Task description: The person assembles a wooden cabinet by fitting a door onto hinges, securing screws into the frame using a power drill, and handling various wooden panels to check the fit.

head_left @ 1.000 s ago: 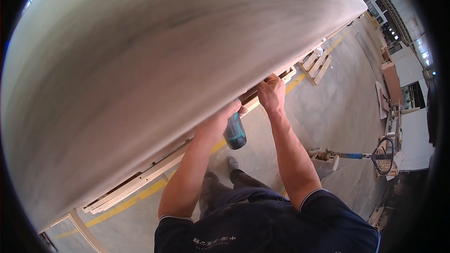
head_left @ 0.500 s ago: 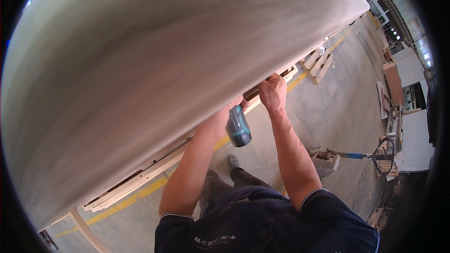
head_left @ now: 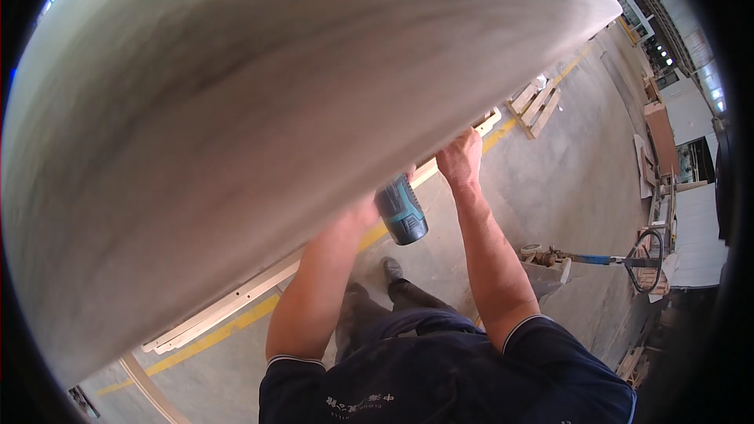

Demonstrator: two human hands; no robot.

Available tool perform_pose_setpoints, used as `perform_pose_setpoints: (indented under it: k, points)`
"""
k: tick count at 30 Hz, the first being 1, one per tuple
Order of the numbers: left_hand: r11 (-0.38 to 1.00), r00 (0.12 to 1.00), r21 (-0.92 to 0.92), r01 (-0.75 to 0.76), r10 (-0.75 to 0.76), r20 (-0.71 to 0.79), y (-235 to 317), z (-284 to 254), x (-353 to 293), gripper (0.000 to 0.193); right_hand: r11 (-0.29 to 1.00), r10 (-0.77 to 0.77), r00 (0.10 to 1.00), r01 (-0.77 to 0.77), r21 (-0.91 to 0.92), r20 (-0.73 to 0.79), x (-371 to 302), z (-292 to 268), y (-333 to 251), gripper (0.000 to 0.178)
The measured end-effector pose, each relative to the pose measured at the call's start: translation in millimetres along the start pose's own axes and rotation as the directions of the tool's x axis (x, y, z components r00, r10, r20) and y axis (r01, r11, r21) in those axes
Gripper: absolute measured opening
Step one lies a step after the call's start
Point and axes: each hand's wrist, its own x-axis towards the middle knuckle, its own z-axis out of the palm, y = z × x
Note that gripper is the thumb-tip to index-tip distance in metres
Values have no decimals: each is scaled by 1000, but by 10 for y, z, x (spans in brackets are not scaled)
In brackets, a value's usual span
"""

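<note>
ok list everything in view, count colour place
panel: one, pale with darker streaks, upper left
wooden beams: several, pale, under panel's edge
power tool: one, black and teal, centre
pallet: one, pale wood, upper right
floor: one, grey with yellow stripe, below
handle: one, blue with black loop, right
boards: several, brown and white, right
left hand: one, bare, holding tool
right hand: one, bare, at panel's edge
shirt: one, dark blue, bottom
legs: two, dark, bottom

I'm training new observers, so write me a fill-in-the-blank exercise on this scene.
1. The hand holding the black-and-teal power tool is the person's ____ one.
2. The stripe on the floor is ____.
3. As pictured, the slatted wooden pallet lies to the ____ of the right hand.
4. The person's dark shirt has ____ sleeves.

Missing words: left; yellow; right; short.
</note>
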Motion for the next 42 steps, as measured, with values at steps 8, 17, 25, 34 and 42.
perform_pose_setpoints:
  k: [8, 17, 25, 34, 42]
  points:
    - [987, 992, -119, 108, -116, -55, 15, -87, 69, 25, 985, 156, 987, -157, 77, 25, -18, -25, -156, 34]
    - [955, 983, -241, 175, -182, -10, -28, -158, 115, 17, 995, 95, 995, -95, 25, 1, -15, -33, -95, 36]
    - [940, 974, -260, 223, -227, 13, 8, -118, 150, 16, 971, 225, 974, -227, 71, 39, -1, -103, -288, 33]
    - [933, 968, -265, 244, -249, 16, -9, -91, 181, 16, 994, -79, 989, 88, 71, -125, -36, -28, -186, 31]
    - [881, 972, -415, 228, -233, 39, 38, -11, 195, 20, 943, 292, 955, -295, 152, 41, -37, -42, -340, 29]
